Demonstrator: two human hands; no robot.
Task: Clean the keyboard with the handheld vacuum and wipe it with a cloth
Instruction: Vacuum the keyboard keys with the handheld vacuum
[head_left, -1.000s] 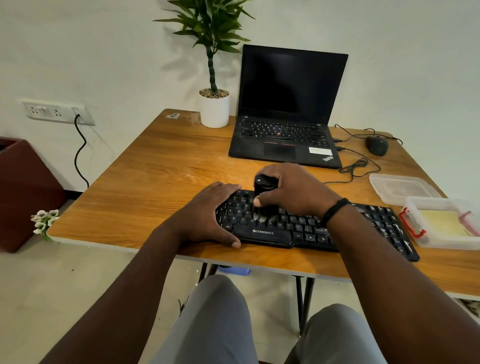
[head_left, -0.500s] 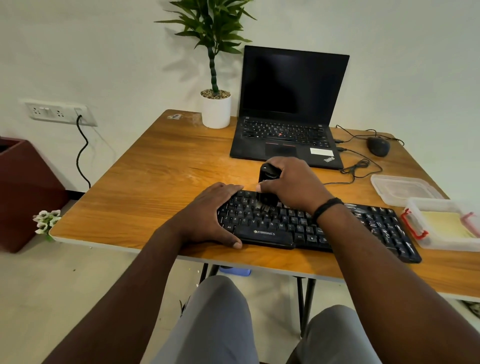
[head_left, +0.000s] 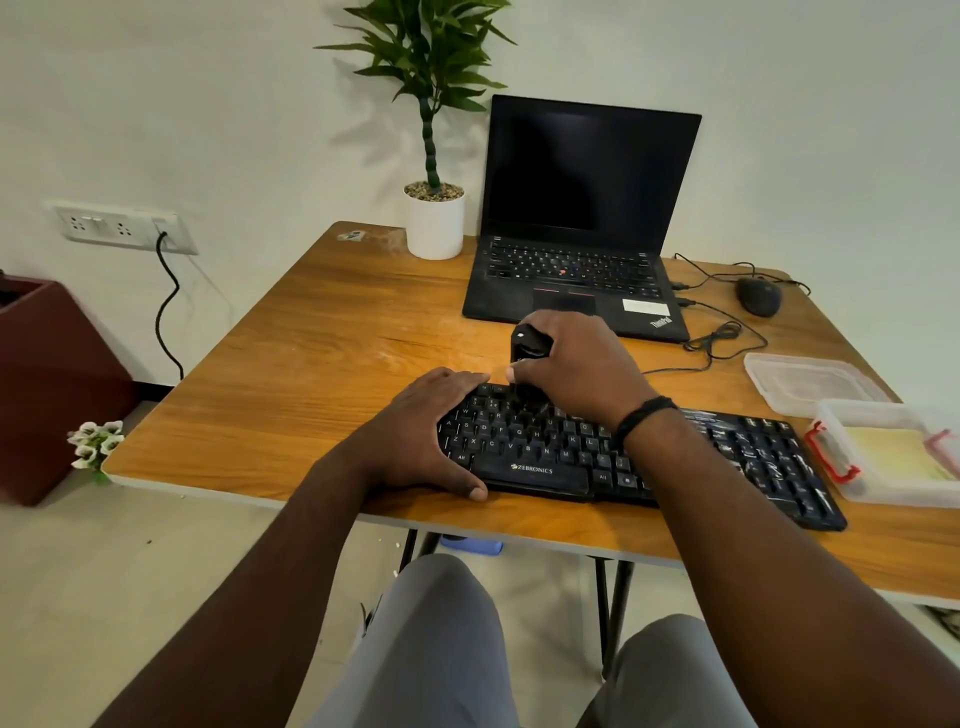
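A black Zebronics keyboard (head_left: 561, 457) lies along the front of the wooden table (head_left: 322, 364). My right hand (head_left: 576, 364) grips a small black handheld vacuum (head_left: 527, 343) held upright, its brush end down on the upper key rows near the keyboard's left part. My left hand (head_left: 426, 431) holds the keyboard's left end, fingers across the corner keys and thumb against the front edge. A yellow cloth (head_left: 893, 452) lies inside a clear plastic box (head_left: 852, 493) at the right.
A black laptop (head_left: 576, 270) stands open behind the keyboard, with a potted plant (head_left: 434, 218) to its left. A mouse (head_left: 759, 296) and loose cables (head_left: 722, 338) lie at the back right. The box's lid (head_left: 810, 382) rests beside the box.
My right hand has carried the vacuum away from me, from the middle rows up to the keyboard's top rows. My left hand has stayed on the keyboard's left end.
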